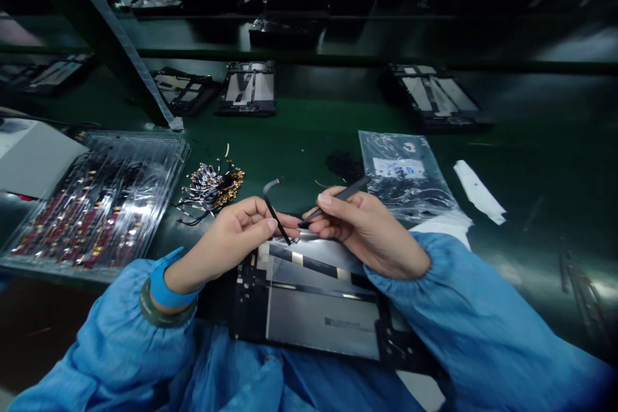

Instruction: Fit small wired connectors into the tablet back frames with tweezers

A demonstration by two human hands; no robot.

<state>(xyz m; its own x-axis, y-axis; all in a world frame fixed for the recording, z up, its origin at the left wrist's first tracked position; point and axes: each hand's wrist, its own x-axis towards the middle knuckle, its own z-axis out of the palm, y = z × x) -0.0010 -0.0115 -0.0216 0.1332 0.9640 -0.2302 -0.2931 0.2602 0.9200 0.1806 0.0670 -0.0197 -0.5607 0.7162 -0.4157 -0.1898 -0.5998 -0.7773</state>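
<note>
Your blue smock sleeves (pixel 483 328) frame the nearest thing, the flat black-framed device panel with its grey metal back (pixel 318 309), which lies face down right in front of you; every other place below is given from that panel. Just over its far edge your left hand (pixel 232 241) has thumb and forefinger pinched shut on a thin black flex ribbon cable (pixel 273 203) whose free end curls upward, while your right hand (pixel 367 232) is closed pen-fashion around a slim black pair of tweezers (pixel 338 198), their tip pointing toward the cable's lower end. Whether the tip actually touches the cable cannot be told. It looks as if you are at the fitting step, bringing the ribbon's end down to the panel's upper edge; the next move would call for a steady left pinch and a fine, light nudge from the tweezers. Beyond the panel to the left sits a loose pile of gold-tipped flex cables (pixel 212 187), and further left a clear plastic tray of like parts (pixel 91 206). Beyond to the right lies a clear plastic bag with a white label (pixel 405 174). Farther off, more open panels (pixel 247 89) rest on the green workbench (pixel 313 135).
</note>
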